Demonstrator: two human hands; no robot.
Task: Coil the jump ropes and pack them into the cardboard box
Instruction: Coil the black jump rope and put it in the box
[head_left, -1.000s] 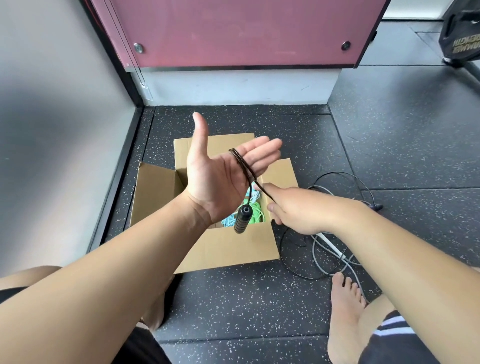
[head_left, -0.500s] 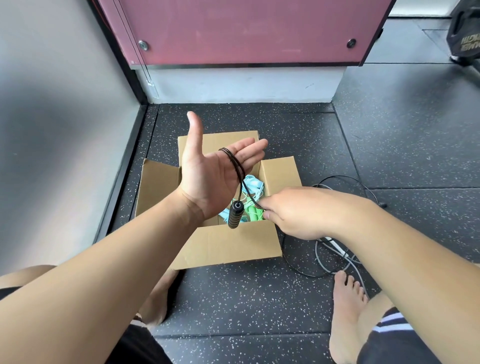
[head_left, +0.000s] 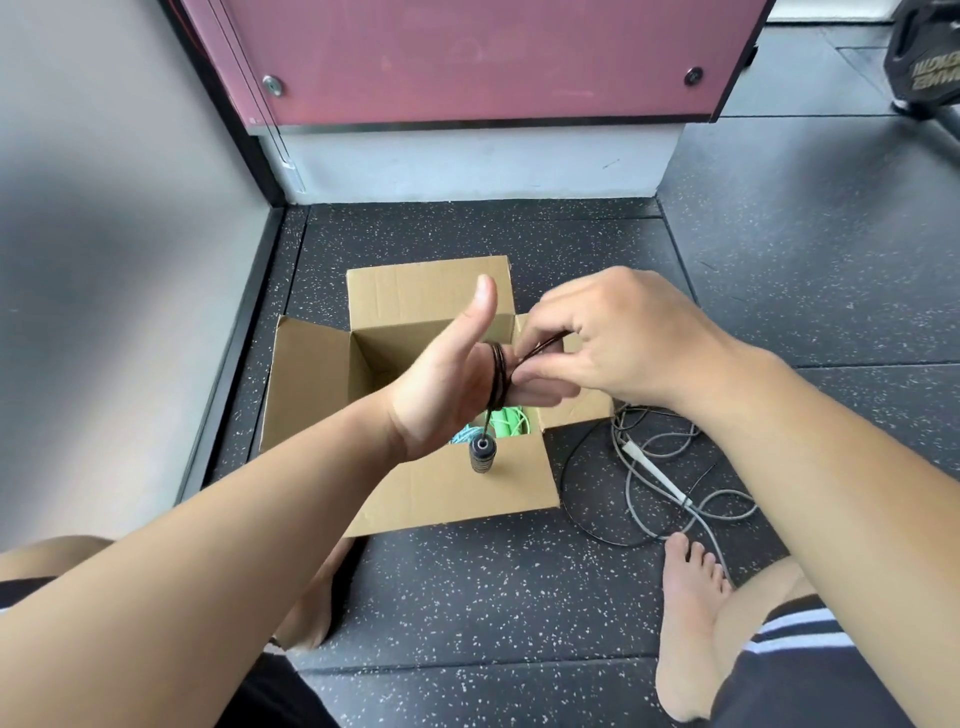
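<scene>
Coiling is the step in hand. Above the box (head_left: 457, 493), the left hand (head_left: 447, 395) stands flat with thumb up and fingers straight, serving as a spool. A few turns of the black rope (head_left: 497, 376) wrap its fingers, and the handle (head_left: 482, 454) dangles over the box's near wall. The right hand (head_left: 618, 343) pinches the free strand between thumb and curled fingers, just beside the left fingers. Much of the rope's slack lies on the floor right of the box, beside a loose grey rope (head_left: 654, 467). A green rope (head_left: 511, 421) sits inside the box. The next move likely calls for carrying the strand round the left hand under steady tension so the turns don't slip.
</scene>
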